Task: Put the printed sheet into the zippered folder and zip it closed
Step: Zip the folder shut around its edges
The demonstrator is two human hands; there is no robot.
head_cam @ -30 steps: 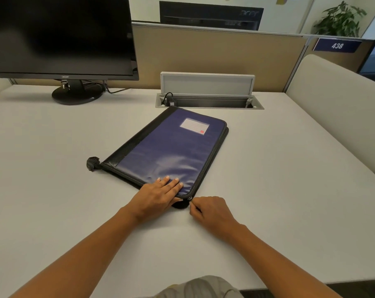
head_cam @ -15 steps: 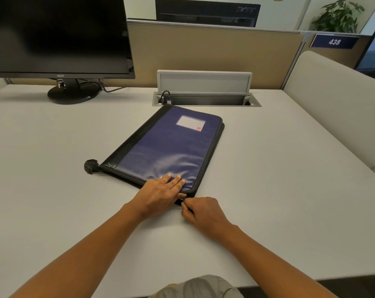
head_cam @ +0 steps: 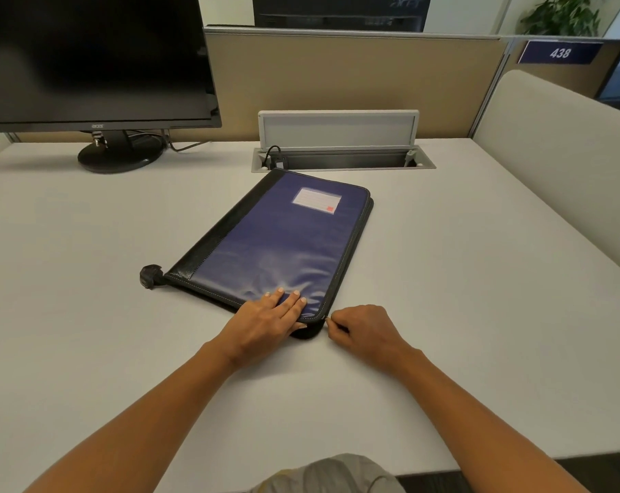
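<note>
A blue zippered folder (head_cam: 276,240) with a black spine and a white label lies flat and tilted on the white desk (head_cam: 461,279). My left hand (head_cam: 266,323) rests flat on its near corner, fingers spread, pressing it down. My right hand (head_cam: 363,330) sits just right of that corner, thumb and finger pinched on the small zipper pull (head_cam: 325,317) at the folder's right edge. The printed sheet is not visible. A black strap end (head_cam: 150,276) sticks out at the folder's left corner.
A black monitor (head_cam: 95,58) on its stand occupies the back left. A cable box with its lid raised (head_cam: 338,140) sits behind the folder. A beige partition runs along the back and a cream divider (head_cam: 557,154) along the right side.
My right hand went left along the near corner with the zipper pull, then came back right to the corner's right side. My left hand stays pressed on the folder.
</note>
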